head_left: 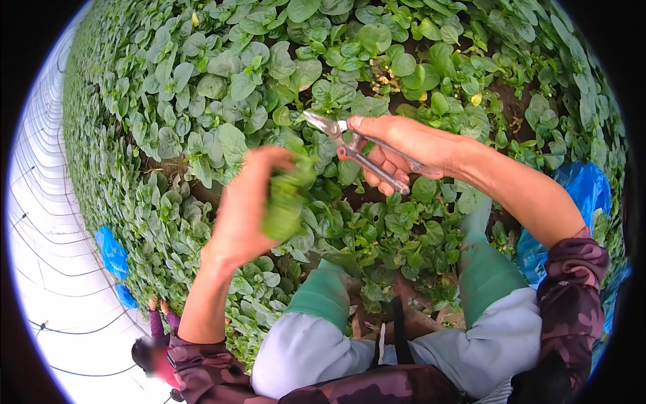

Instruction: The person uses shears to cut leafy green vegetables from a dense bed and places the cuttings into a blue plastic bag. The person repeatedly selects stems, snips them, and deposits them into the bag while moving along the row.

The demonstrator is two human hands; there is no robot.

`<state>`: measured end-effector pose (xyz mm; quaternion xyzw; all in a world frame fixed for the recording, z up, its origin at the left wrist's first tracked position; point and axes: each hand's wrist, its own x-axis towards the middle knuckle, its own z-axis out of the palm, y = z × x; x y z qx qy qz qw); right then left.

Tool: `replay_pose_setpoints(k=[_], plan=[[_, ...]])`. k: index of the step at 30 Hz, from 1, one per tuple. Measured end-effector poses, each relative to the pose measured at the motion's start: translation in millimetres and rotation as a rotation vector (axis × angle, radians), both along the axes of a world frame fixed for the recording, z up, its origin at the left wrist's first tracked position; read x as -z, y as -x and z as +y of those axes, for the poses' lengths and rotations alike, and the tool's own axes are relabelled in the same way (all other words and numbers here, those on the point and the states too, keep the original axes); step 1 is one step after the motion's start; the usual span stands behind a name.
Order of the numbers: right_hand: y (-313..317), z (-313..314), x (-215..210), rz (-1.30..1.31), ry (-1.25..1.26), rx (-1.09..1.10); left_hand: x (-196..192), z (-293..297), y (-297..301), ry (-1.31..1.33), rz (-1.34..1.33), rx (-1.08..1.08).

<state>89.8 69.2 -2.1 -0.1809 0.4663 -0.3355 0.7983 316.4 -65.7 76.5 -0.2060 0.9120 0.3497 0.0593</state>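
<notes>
A bunch of cut green leaves (286, 195) is gripped in the left hand (243, 212), its fingers clamped around the stems, just left of and slightly below the garden shears (353, 151). The shears are held in the right hand (404, 145), the fingers closed about the handles; the metal blades are seen parted, pointing up and to the left over the bed of leafy greens (222, 87). The bunch is raised clear of the plants and is blurred, so its exact makeup cannot be told.

As far as can be judged, the cutting is only partly done: one handful has been gathered, while the bed above, left and right of the shears is seen densely covered with uncut plants. Patches of bare soil (511, 101) are seen to the right of the shears and below them, near the knees, which suggests some ground already worked. A blue plastic bag (585, 195) lies well right of the shears, beside the right forearm; whether anything is in it cannot be told. Green knee pads (326, 289) over light trousers are seen below the shears. Far below and left of the shears, another person (158, 343) is bent over the bed's edge beside blue sheeting (111, 252).
</notes>
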Motion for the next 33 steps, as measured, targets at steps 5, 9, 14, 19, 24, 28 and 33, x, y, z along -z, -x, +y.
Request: replay_pose_setpoints(k=[5, 9, 14, 19, 24, 28, 33], plan=[[-11.3, 11.6, 16.5, 0.098, -0.099, -0.047, 32.7, 26.6, 30.6, 0.057, -0.543, 0.243], [-6.6, 20.8, 17.2, 0.114, -0.096, -0.044, 55.9, 8.3, 14.4, 0.137, -0.613, 0.163], [-13.3, 10.0, 0.4, 0.086, -0.017, -0.105, 67.0, -1.0, -20.2, 0.166, -0.467, 0.029], [-32.0, 1.3, 11.7, 0.098, -0.038, -0.268, 76.8, -7.3, -32.5, 0.200, -0.398, -0.005], [-35.2, -6.4, 6.5, 0.112, -0.131, -0.286, 82.9, -9.7, -36.9, 0.247, -0.362, -0.002], [-40.9, -19.5, 6.3, 0.067, -0.130, -0.224, 80.3, -6.3, -21.5, 0.303, -0.437, 0.013], [-29.2, -40.4, -1.5, 0.139, -0.146, -0.336, 84.2, -18.3, -22.0, 0.371, -0.523, 0.045]])
